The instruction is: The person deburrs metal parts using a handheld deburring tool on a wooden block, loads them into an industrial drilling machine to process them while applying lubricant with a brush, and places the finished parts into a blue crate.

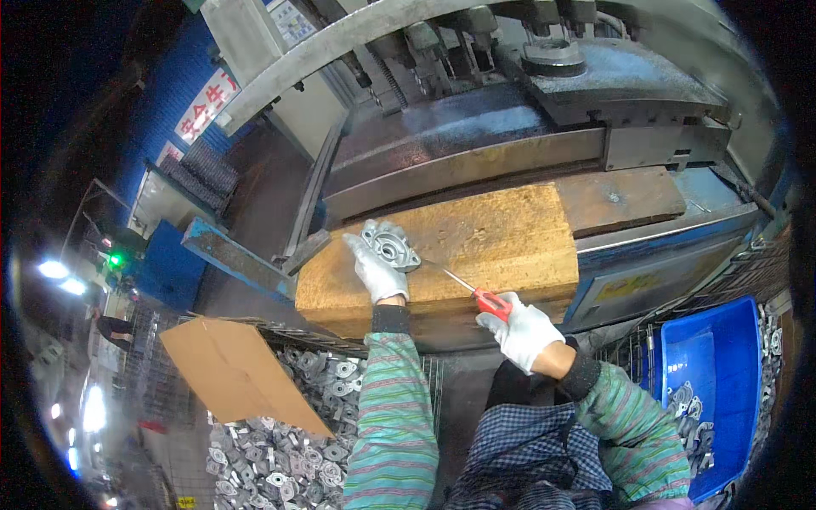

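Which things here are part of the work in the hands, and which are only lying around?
In use:
- left hand holding a grey metal casting
- right hand holding a red-handled tool, tip at the casting
- wooden block beneath

Lying about:
- cardboard sheet
- wire bin of castings
- blue crate

The tip of the thin tool (463,282) is too small to be told. The palm of the left hand (376,272) is hidden under the grey metal casting (389,246). The blue bin (714,374) at the lower right is partly cut off. The small figures at the far left are blurred.
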`<state>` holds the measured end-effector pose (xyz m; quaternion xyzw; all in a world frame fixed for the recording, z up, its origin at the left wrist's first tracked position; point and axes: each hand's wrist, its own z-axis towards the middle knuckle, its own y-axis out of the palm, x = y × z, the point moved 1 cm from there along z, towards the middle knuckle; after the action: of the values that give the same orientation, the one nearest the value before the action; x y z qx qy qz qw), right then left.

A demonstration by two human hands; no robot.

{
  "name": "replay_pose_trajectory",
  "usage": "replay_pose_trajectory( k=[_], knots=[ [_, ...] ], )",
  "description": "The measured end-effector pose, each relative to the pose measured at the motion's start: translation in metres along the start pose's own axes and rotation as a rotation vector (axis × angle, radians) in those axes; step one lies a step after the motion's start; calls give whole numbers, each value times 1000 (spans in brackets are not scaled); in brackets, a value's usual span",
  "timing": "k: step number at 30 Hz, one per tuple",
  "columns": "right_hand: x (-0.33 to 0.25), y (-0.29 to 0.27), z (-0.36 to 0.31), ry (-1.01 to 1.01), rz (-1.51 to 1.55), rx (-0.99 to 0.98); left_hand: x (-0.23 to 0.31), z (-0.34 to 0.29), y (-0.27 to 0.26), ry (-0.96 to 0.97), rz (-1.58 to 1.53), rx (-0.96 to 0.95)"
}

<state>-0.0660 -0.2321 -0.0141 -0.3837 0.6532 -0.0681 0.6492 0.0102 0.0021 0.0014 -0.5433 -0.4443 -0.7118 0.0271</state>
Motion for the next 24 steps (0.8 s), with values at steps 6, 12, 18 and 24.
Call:
replay_pose_trajectory(
  k=[6,12,18,24],
  knots=[
    [14,33,25,-108,183,34,0,1,-3,-42,21,-61],
    [28,58,40,-216,256,86,4,-4,5,-29,-19,-13],
    [24,52,40,-193,293,59,7,-9,10,-10,-2,-15],
    [23,46,39,-109,280,36,8,-11,12,-3,18,-9]
  ],
)
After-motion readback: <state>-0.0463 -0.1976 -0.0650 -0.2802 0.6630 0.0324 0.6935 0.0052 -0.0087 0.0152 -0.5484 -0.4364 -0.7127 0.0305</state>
